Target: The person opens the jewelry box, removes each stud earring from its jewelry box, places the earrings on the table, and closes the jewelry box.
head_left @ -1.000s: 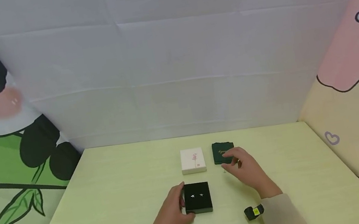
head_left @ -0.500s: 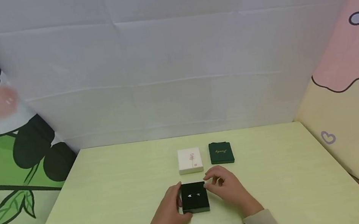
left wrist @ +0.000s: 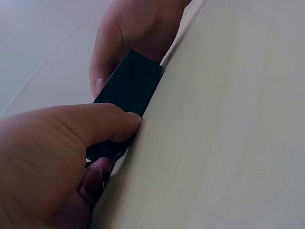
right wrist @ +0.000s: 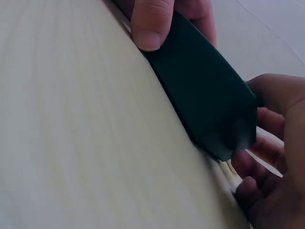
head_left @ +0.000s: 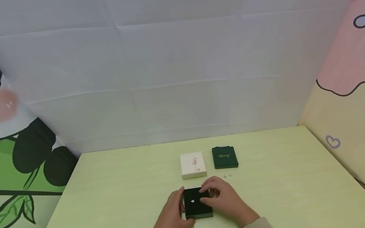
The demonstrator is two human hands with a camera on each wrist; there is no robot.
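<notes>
Left hand (head_left: pixel 170 217) grips the dark box (head_left: pixel 198 211), so brace it there; right hand (head_left: pixel 225 200) over its top, pinch can't tell, should clear the star stud (head_left: pixel 193 201).

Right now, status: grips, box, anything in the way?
Left grip holds dark box by left side. Right grip over its right half, pinch unclear. One star stud visible. No obstruction seen; white box beyond.

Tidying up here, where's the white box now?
In the head view, the white box sits left of the green item, beyond the black-topped box.
</notes>
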